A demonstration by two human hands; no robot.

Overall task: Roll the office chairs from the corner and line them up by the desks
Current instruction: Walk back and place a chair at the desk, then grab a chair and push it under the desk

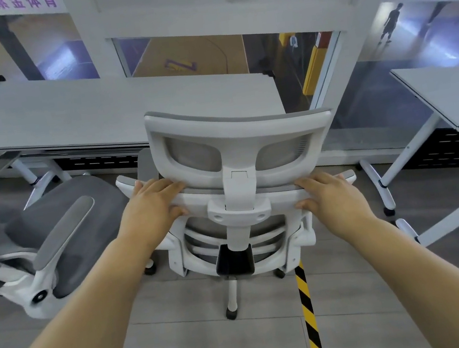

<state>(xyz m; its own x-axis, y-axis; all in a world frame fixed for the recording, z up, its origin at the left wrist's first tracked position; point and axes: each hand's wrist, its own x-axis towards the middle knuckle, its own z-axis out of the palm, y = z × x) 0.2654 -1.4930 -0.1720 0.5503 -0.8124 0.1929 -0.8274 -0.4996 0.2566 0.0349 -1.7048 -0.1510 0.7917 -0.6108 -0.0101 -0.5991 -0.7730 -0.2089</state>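
Note:
A white-framed office chair (236,149) with grey mesh stands right in front of me, its back toward me and its seat facing a long pale desk (99,109). My left hand (152,203) grips the top left of the chair's backrest. On the top right of that backrest sits my right hand (330,197), fingers curled over the edge. A second grey and white chair (51,224) stands at the left beside the same desk, its armrest close to my left forearm.
Another pale desk (455,98) on white wheeled legs stands at the right. A yellow and black floor stripe (308,311) runs under the chair toward me. Glass windows behind the desks overlook a sports court. Open grey floor lies below me.

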